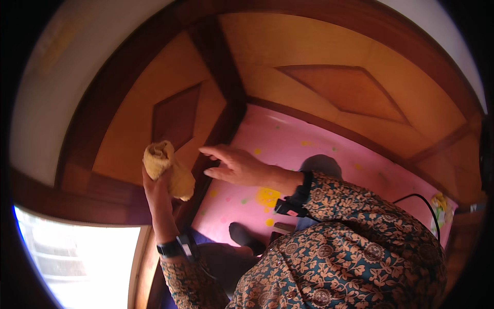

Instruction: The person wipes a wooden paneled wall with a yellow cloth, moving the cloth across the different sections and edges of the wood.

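Note:
My left hand (157, 185) grips a rolled yellow cloth (170, 166), which looks like a towel. The coiled end of the roll faces up, and a loose part of the cloth hangs down on its right side. Part of my left fingers is hidden behind the roll. To the right of it, my right hand (235, 166) is held in the air with thumb and fingers apart, touching nothing. Dark bands with small devices sit on both wrists.
Brown wood panelling (328, 50) with diamond-shaped insets rises on two sides and meets in a corner. Below lies a pink mat (270, 127) with yellow and green spots. A bright window (85, 258) is at lower left. A black cable (420, 197) loops at right, near a yellowish item (440, 204).

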The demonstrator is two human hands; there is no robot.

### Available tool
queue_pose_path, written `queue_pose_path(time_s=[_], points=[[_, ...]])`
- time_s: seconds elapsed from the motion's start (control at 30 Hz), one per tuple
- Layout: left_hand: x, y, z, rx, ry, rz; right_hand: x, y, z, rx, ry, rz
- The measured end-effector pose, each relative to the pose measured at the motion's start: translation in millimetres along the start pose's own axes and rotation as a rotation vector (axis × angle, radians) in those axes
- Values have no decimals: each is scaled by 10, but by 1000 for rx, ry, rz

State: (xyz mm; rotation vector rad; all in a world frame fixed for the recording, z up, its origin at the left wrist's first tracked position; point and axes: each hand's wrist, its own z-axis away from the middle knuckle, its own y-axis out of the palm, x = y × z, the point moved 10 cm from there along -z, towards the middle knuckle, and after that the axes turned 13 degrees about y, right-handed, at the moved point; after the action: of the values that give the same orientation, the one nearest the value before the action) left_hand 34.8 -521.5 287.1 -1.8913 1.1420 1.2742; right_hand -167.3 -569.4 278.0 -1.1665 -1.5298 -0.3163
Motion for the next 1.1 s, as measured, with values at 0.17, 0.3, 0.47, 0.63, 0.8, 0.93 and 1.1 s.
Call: queue_pose_path(time_s=[0.17,0.3,0.47,0.63,0.8,0.93,1.1], points=[[111,797,297,188,-87,203,-109,25,-39,76,104,-438],[345,1063,449,298,-222,415,-45,4,4,156,187,-543],[444,1311,453,381,-377,692,-229,-85,-18,60,196,-408],[252,1404,327,327,-246,630,-361,-188,5,-90,283,-234],[267,1463,148,299,-115,658,-412,-233,-73,-45,250,-541],[286,1492,77,319,-86,656,-486,-358,-50,-98,278,-429],[291,1578,17,380,-143,587,-569,-452,-69,-169,312,-491]])
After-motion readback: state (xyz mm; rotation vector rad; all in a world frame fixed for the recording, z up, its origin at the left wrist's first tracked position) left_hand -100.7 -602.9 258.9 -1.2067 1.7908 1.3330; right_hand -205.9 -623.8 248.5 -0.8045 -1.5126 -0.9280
